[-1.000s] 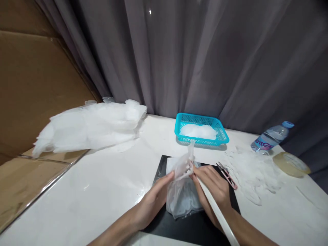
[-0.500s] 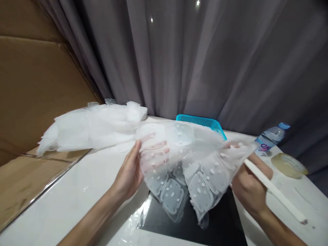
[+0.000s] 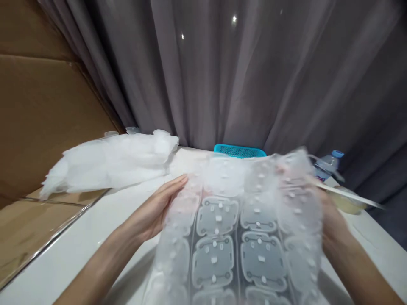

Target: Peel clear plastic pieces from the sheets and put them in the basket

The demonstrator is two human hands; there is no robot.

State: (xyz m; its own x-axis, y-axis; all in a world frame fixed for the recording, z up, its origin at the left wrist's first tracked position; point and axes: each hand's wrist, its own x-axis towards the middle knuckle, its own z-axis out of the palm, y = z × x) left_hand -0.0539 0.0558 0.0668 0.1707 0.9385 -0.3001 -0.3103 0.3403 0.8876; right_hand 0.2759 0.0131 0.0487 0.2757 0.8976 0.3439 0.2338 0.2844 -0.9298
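Note:
A translucent white plastic sheet of molded pads (image 3: 213, 262), joined in rows and dotted with small white nubs, hangs spread between my hands. My left hand (image 3: 155, 209) grips its left edge, thumb in front and the other fingers behind. At the right edge my right hand (image 3: 332, 218) holds the sheet, its fingers blurred and partly hidden by the plastic. A thin white stick (image 3: 352, 195) juts out to the right from that same hand. A dark surface shows through the gaps between the pads.
A pile of similar white sheets (image 3: 117, 163) lies at the left, partly over a cardboard box (image 3: 54, 220). Behind the held sheet are a blue basket (image 3: 238, 151), a water bottle (image 3: 327, 165) and a tape roll (image 3: 346, 203). A grey curtain (image 3: 203, 76) backs the white table (image 3: 127, 203).
The sheet was folded and bunched; now it hangs open and flatter, covering the black panel below. My right hand has moved slightly right, and the stick in it lies flatter.

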